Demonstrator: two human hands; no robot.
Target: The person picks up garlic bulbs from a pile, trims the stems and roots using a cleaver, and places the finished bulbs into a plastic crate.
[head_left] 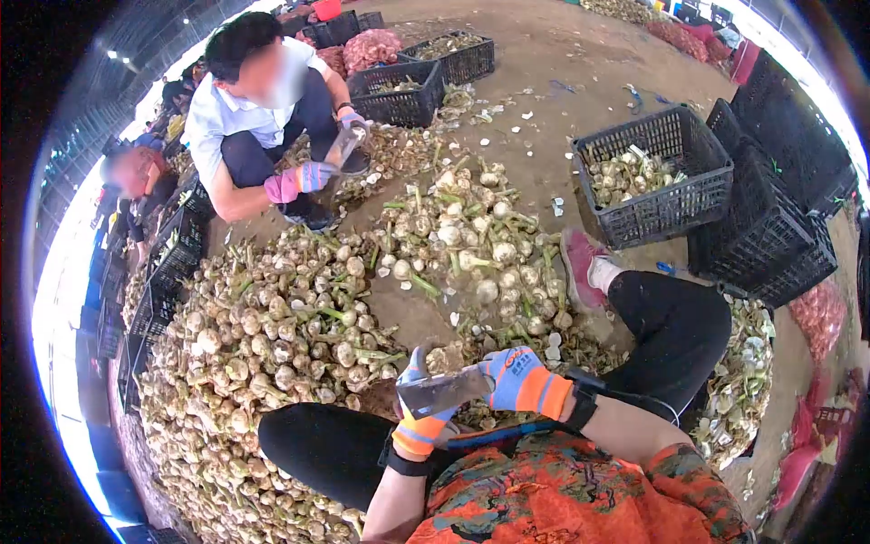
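My right hand, in a blue and orange glove, is closed around a knife with a broad, flat grey blade. The blade points left and lies across the front of my left hand, gloved the same way. At the left fingertips, just beyond the blade, a pale brown garlic bulb is partly hidden; the left fingers are curled about it. Ahead of my hands lies a heap of garlic with green stem stubs. A larger heap of garlic bulbs spreads to the left, up to my knee.
A black crate with some garlic stands ahead on the right, beside stacked black crates. A co-worker squats opposite, gloved, holding a blade. Trimmings lie to my right. Filled red mesh bags stand farther back.
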